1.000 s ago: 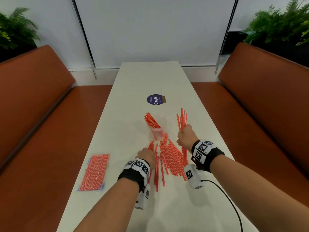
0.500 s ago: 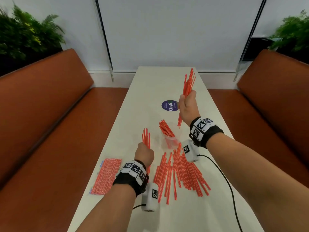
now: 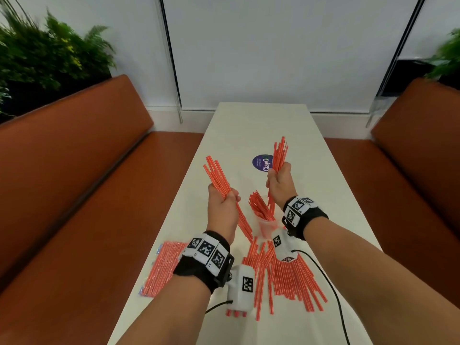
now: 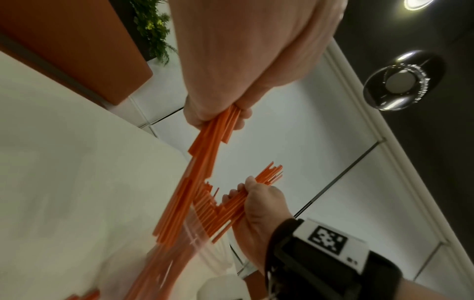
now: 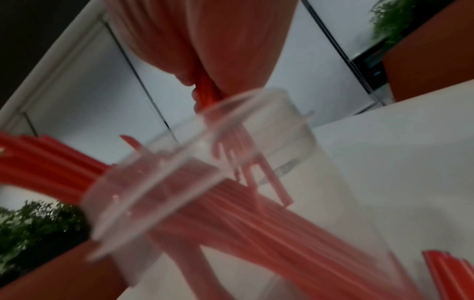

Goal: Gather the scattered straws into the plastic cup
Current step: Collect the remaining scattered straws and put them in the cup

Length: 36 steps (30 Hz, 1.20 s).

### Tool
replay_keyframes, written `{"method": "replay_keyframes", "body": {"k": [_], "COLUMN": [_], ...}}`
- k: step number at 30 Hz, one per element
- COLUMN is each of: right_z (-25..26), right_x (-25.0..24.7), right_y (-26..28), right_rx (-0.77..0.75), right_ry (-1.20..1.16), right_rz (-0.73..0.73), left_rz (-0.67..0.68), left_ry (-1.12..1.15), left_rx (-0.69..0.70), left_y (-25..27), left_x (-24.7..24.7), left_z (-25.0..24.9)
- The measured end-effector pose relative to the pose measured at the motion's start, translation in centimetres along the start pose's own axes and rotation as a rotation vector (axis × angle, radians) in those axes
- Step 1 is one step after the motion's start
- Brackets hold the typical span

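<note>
A clear plastic cup (image 3: 266, 226) stands mid-table with a fan of orange straws (image 3: 258, 206) in it. My left hand (image 3: 222, 204) grips a bundle of orange straws (image 3: 216, 174) raised above the table, left of the cup; the bundle slants down toward the cup. My right hand (image 3: 278, 181) grips a second bundle (image 3: 279, 155) held upright just right of and above the cup, its lower ends near the rim. Loose straws (image 3: 286, 272) lie piled on the table nearer to me. The right wrist view is blurred, with the cup (image 5: 205, 172) close up.
A packet of orange straws (image 3: 163, 267) lies at the table's (image 3: 261, 120) left edge. A purple round sticker (image 3: 261, 162) sits beyond the cup. Orange benches (image 3: 74, 158) flank the long white table. A black cable (image 3: 331, 290) trails from my right wrist.
My left hand has lifted its bundle high and moved it toward the cup. My right hand has lowered its bundle closer to the cup. The head view has tilted.
</note>
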State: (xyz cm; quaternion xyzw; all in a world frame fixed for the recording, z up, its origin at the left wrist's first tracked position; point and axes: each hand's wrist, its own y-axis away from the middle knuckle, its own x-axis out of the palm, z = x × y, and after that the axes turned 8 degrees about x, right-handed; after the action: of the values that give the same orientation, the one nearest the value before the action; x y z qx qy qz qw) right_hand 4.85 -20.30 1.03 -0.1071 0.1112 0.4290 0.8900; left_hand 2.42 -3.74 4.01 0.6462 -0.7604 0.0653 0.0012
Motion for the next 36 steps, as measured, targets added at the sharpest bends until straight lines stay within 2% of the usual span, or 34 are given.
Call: {"method": "replay_keyframes", "body": {"k": [3, 8, 15, 18, 21, 23, 29, 33, 36], "right_z": [-0.1, -0.7, -2.0, -3.1, -3.8, -4.0, -3.7, -3.0, -2.4], "right_x": [-0.5, -1.9, -2.9, -4.2, -5.2, -5.0, -3.0, -1.4, -0.6], "right_y": [0.5, 1.7, 2.9, 3.1, 3.6, 3.9, 4.3, 4.7, 5.1], "right_rx": [-0.004, 0.067, 0.036, 0.031, 0.022, 0.005, 0.073, 0.080, 0.114], "right_ry": [-0.037, -0.141, -0.270, -0.134, 0.113, 0.257, 0.293, 0.426, 0.441], "right_rz": [0.019, 0.140, 0.238, 0.350, 0.523, 0.561, 0.327, 0.151, 0.068], "left_rz": [0.009, 0.021, 0.031, 0.022, 0.013, 0.012, 0.006, -0.015, 0.022], "left_ry": [0.020, 0.057, 0.084, 0.093, 0.099, 0.101, 0.092, 0.060, 0.038], "left_rx": [0.034, 0.050, 0.036, 0.062, 0.116, 0.148, 0.237, 0.277, 0.291], "left_y": [0.1, 0.2, 0.6, 0.6, 0.3, 0.0, -0.7, -1.4, -2.3], "left_x": [0.5, 0.8, 1.9, 1.9, 2.0, 2.1, 3.3, 4.4, 5.3], "left_z": [-0.3, -0.1, 0.2, 0.1, -0.1, -0.3, -0.8, -1.2, -1.1]}}
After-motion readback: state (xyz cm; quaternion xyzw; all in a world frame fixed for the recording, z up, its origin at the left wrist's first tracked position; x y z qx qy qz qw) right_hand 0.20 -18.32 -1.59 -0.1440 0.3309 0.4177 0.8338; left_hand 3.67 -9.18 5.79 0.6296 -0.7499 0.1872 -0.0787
